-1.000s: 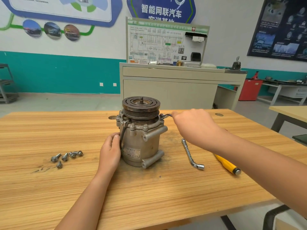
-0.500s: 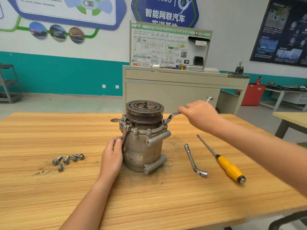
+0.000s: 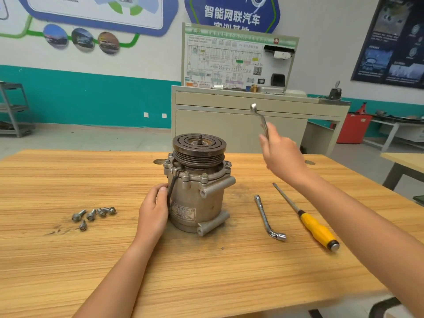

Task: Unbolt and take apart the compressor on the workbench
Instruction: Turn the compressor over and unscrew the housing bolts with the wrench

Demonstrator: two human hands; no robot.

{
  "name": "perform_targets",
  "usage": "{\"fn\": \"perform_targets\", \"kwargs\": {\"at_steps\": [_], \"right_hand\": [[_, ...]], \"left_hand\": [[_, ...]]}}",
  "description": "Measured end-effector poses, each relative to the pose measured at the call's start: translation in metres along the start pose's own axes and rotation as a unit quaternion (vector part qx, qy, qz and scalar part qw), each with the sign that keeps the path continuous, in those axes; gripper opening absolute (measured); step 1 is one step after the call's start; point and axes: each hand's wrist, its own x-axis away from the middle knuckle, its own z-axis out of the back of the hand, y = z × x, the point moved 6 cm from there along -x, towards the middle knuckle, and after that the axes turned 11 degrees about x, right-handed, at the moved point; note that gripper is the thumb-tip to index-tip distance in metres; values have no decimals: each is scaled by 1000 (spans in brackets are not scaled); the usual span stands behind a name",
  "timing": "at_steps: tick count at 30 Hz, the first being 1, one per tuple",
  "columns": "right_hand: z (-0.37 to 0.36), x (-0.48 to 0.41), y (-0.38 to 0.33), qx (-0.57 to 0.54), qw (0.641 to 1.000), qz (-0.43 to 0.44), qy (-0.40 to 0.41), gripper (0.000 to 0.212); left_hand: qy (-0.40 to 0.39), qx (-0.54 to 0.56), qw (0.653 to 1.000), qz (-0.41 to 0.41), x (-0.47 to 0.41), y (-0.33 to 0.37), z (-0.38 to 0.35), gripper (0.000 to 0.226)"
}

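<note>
The fingers [image 3: 272, 130] of your right hand [image 3: 281, 157] are curled round the lower shank of a slim silver ring spanner [image 3: 258, 117] and grip it. The spanner's ring end points upward and touches nothing. This hand is raised above the surface, in the centre right of the frame, and it is to the right of the compressor and apart from it.

The fingers [image 3: 154, 191] of your left hand [image 3: 152, 212] are curled against the left flank of the grey cast-metal compressor [image 3: 202, 198]. The thumb lies beside a black cable [image 3: 171, 188] that runs down from the flange. The fingertips behind the housing are hidden.

The compressor stands upright in the centre of the frame on the light wood-grain surface [image 3: 206, 271]. A dark grooved pulley [image 3: 199, 146] sits on top of it. Bolt heads [image 3: 204, 177] are seated around the flange below the pulley.

In the middle left of the frame, five loose silver bolts [image 3: 93, 214] lie clustered, apart from your left hand. In the lower right lie a silver L-shaped socket wrench [image 3: 266, 216] and a yellow-handled screwdriver [image 3: 315, 229]. They are side by side and do not touch.
</note>
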Motion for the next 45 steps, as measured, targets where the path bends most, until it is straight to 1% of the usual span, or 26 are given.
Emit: {"fn": "perform_targets", "kwargs": {"at_steps": [1,3,4,7,9,11,13,15,17,19,22,24,27,30,33,35,37,39,40,42,44,45], "right_hand": [[2,9,2,31,999,3,-32,32],[5,30,-3,113,989,39,-88,27],[7,38,-8,136,983,56,-106,26],[6,53,-25,170,969,77,-160,35],[6,55,-36,208,958,93,-174,47],[8,55,-49,269,940,121,-173,58],[10,52,-61,316,922,141,-173,64],[10,46,-66,347,906,153,-185,61],[12,40,-63,361,898,178,-179,50],[14,35,-50,356,899,196,-166,45],[10,22,-30,344,904,203,-152,48],[-1,9,-25,345,904,206,-143,42],[-26,-14,-26,315,920,197,-128,31],[-54,-33,-43,242,945,205,-82,35],[-61,-41,-56,161,964,208,-33,44],[-51,-41,-48,119,977,178,-12,41],[-32,-36,-29,24,996,82,3,35],[-15,-25,-14,-62,998,0,-5,39],[-8,-17,-9,-68,997,-16,-25,40],[0,3,-10,-13,996,3,-93,33],[4,25,-17,67,983,38,-168,28],[5,34,-23,95,975,52,-195,29]], "left_hand": [[0,0,1000,-1,0,0,0,18],[-1,3,1000,1,1,0,-1,19],[-1,6,1000,5,1,0,-1,19],[-2,8,1000,11,1,0,0,20],[-4,4,1000,12,1,0,0,20],[-2,2,1000,13,1,0,-1,19],[1,2,1000,14,1,1,-1,19],[0,2,1000,15,2,0,-1,22],[-3,2,1000,15,3,0,0,24],[-5,3,1000,13,2,0,-1,23],[-1,6,1000,10,2,0,0,19],[1,6,1000,10,1,0,0,19],[-1,9,1000,8,0,0,-1,21],[2,6,1000,2,1,0,-1,20],[3,10,1000,-3,1,0,-2,19],[2,9,1000,-3,0,0,-2,19],[5,8,1000,-4,-1,0,-2,20],[8,3,1000,-2,-2,0,-1,20],[8,2,1000,-2,-2,0,-1,20],[8,4,1000,-2,-1,0,-1,19],[4,6,1000,1,-1,1,-1,20],[2,6,1000,5,-1,1,-1,20]]}}
